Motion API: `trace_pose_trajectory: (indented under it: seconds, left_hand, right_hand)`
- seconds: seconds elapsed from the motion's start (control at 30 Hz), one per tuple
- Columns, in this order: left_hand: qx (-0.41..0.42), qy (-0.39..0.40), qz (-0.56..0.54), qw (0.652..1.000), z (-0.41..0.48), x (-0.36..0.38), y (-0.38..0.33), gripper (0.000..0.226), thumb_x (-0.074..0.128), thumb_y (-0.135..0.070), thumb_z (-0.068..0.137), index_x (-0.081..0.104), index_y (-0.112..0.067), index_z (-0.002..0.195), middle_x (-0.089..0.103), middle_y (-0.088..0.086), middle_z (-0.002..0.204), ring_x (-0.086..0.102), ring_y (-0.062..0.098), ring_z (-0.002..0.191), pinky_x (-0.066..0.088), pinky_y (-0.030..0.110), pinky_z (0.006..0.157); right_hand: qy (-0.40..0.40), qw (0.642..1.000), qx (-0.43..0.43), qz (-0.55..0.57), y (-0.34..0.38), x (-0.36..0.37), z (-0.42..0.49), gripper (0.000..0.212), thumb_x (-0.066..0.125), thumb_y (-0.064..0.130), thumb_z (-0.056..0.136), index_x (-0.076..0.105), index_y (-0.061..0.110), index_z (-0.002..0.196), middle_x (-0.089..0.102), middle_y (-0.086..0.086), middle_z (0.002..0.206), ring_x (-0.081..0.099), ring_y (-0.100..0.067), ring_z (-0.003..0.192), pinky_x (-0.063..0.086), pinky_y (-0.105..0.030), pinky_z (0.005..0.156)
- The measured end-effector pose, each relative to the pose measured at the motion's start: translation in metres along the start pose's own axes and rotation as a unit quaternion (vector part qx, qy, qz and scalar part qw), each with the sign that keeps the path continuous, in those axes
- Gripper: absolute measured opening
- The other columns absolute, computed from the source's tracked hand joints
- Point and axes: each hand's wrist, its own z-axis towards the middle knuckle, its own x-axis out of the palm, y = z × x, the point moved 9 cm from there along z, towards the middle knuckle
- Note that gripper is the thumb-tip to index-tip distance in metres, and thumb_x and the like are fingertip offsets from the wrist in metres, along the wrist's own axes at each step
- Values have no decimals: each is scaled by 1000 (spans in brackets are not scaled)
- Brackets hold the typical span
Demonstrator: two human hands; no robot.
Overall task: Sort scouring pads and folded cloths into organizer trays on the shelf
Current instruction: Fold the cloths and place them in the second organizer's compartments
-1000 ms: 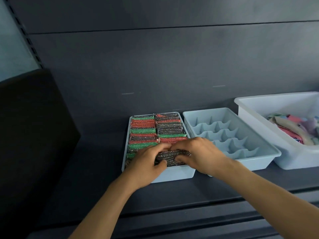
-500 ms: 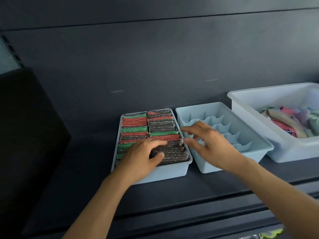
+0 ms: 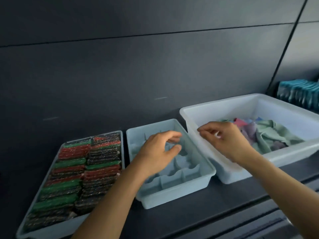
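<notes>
A light blue tray [image 3: 123, 145] on the left is packed with two rows of red, green and dark scouring pads [image 3: 81, 171]. Beside it stands a light blue divider tray [image 3: 200, 180] whose compartments hold nothing. My left hand [image 3: 158, 150] hovers over that divider tray, fingers loosely curled and holding nothing. A white bin [image 3: 224, 171] on the right holds loose cloths [image 3: 269, 135] in green, purple, pink and blue. My right hand [image 3: 224, 140] is over the bin's left side, fingers loosely curled, holding nothing.
All three containers sit on a dark shelf [image 3: 215, 209] with a dark back panel [image 3: 138, 75]. Teal items [image 3: 300, 94] are stacked at the far right behind a vertical post. A lower shelf edge runs along the front.
Both hands left the scouring pad tray and moved right. The left hand now hovers over the divider tray, the right over the white bin. The view also shifted right and closer.
</notes>
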Motion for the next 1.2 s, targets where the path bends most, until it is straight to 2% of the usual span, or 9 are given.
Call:
trace_pose_trajectory:
  seconds: [0.17,0.3,0.43,0.6,0.73,0.87,1.0,1.1,1.2]
  left_hand:
    - [34,14,53,998,68,53,-38,36,62,-20,92,61,-18,128,63,-5,129,51,11,123,32,17,102]
    - [8,52,76,996,106,85,-47,43,54,-32,88,63,-15,127,65,0,128,57,20,121,40,33,105]
    - [-22,55,70,996,124,95,-39,42,56,-32,88,64,-16,126,69,-1,122,61,17,115,43,31,102]
    - [-59,-7,-2,998,132,86,-26,41,64,-21,91,58,-18,131,63,-6,129,57,5,119,39,16,100]
    - [-88,-81,-132,984,140,67,-29,64,73,-22,86,43,-22,142,50,-10,137,49,4,125,37,19,102]
    - [-108,-88,-313,939,144,40,-36,31,72,-17,87,64,-13,116,68,-4,101,64,5,89,51,15,75]
    - [-91,-98,-419,898,134,7,-40,21,68,-13,89,70,-9,110,74,2,100,69,13,91,56,25,79]
    - [-83,-151,-426,888,126,-33,-41,15,62,-13,92,70,-10,104,72,1,94,66,11,84,51,28,73]
    - [-75,-186,-382,902,120,-69,-47,10,66,-16,91,73,-12,96,75,-2,85,69,9,77,51,22,66]
  right_hand:
    - [86,966,132,-206,-125,-34,56,11,60,32,85,69,26,84,70,-1,100,63,-30,100,51,-40,85]
    - [208,909,191,-308,-190,-17,76,55,55,67,78,63,17,100,63,-10,118,58,-31,111,45,-35,90]
    - [253,893,152,-340,-199,0,86,43,53,48,81,63,10,99,67,-13,109,65,-31,101,50,-34,83]
    - [203,962,177,41,-164,-26,101,18,58,14,82,62,8,66,57,-5,59,53,-20,58,46,-25,54]
    - [185,889,177,379,-108,-48,104,21,50,3,87,48,14,69,44,-2,61,43,-13,53,38,-22,51]
    - [205,844,129,478,-61,-59,115,15,48,20,75,50,12,88,50,-4,75,51,-15,66,42,-29,62]
    - [197,814,120,534,-42,-58,123,33,48,23,80,43,12,111,45,-10,83,47,-20,74,41,-29,65]
    - [223,815,124,521,-30,-42,118,70,71,34,55,42,18,117,38,-10,107,33,-28,91,35,-37,69]
    - [233,841,62,484,-5,-35,114,57,66,26,58,52,11,111,48,-10,99,45,-29,84,44,-31,70]
